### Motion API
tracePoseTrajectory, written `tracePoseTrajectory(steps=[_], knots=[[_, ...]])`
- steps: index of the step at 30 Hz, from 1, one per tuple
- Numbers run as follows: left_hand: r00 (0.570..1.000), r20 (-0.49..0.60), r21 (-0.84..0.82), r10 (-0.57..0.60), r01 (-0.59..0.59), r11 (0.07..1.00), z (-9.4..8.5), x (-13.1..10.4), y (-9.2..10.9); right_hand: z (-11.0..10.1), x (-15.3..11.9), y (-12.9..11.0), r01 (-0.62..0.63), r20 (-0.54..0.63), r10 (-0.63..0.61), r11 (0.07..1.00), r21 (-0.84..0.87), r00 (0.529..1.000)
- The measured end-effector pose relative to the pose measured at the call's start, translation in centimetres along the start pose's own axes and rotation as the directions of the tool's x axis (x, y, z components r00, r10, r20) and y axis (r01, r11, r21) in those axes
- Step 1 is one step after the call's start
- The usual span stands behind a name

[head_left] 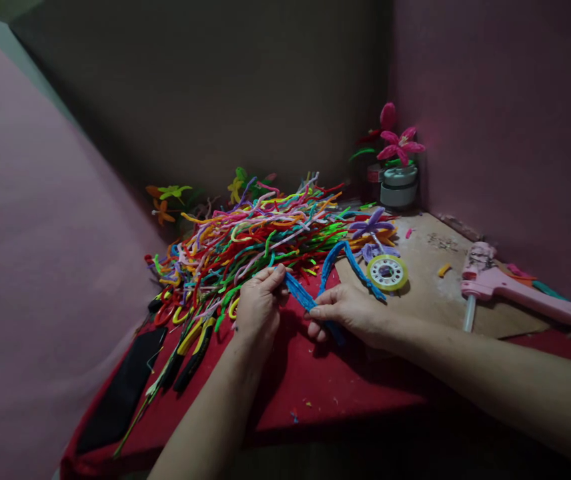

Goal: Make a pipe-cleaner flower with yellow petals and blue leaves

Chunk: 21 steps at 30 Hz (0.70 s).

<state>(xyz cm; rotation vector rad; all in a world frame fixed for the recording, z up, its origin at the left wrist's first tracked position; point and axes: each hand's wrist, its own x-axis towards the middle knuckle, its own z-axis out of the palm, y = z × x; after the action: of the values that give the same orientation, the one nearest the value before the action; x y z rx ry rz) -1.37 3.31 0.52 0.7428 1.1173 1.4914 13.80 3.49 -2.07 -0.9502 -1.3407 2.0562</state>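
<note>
Blue pipe cleaners (299, 292), pressed side by side, stretch between my two hands above the red cloth. My left hand (261, 300) pinches their upper left end between thumb and fingers. Lower down, my right hand (340, 312) grips the same strip, and its lower end hangs below the fingers. A bent blue length (336, 250) rises behind my right hand and comes down beside a yellow-rimmed wheel (388, 272). Just beyond my hands lies a big heap of many-coloured pipe cleaners (265, 233).
A pink glue gun (530, 290) rests on a brown board (425, 247) at right. Yellow-black pliers (195, 350) and a dark flat object (123, 387) lie at left. Behind stand a pink flower (401, 145) in a grey pot (398, 187) and a purple flower (371, 225).
</note>
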Motion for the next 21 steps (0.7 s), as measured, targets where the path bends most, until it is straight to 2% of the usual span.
tracePoseTrajectory(steps=[7, 11, 14, 17, 21], knots=[[0.984, 0.016, -0.099, -0.177, 0.178, 0.979, -0.1, 0.4, 0.2, 0.1, -0.1, 0.7, 0.099, 0.065, -0.102, 0.994, 0.049, 0.993], [0.987, 0.038, -0.104, -0.158, 0.161, 0.981, -0.3, 0.3, 0.5, 0.0, -0.3, 0.9, 0.078, 0.089, -0.083, 0.996, 0.052, 0.993], [0.988, 0.073, -0.084, -0.14, 0.145, 0.986, -0.7, 0.4, 0.5, -0.1, -0.2, 0.8, 0.064, 0.067, -0.068, 0.996, 0.059, 0.995], [0.98, 0.145, -0.003, -0.133, 0.135, 0.991, -0.7, 0.2, 0.1, -0.1, 0.0, 0.5, 0.051, 0.011, -0.052, 0.998, 0.049, 0.999], [0.963, 0.217, 0.136, -0.158, 0.131, 0.982, 0.1, -0.9, -0.7, -0.1, 0.0, 0.1, 0.052, -0.038, -0.051, 0.999, 0.012, 0.998]])
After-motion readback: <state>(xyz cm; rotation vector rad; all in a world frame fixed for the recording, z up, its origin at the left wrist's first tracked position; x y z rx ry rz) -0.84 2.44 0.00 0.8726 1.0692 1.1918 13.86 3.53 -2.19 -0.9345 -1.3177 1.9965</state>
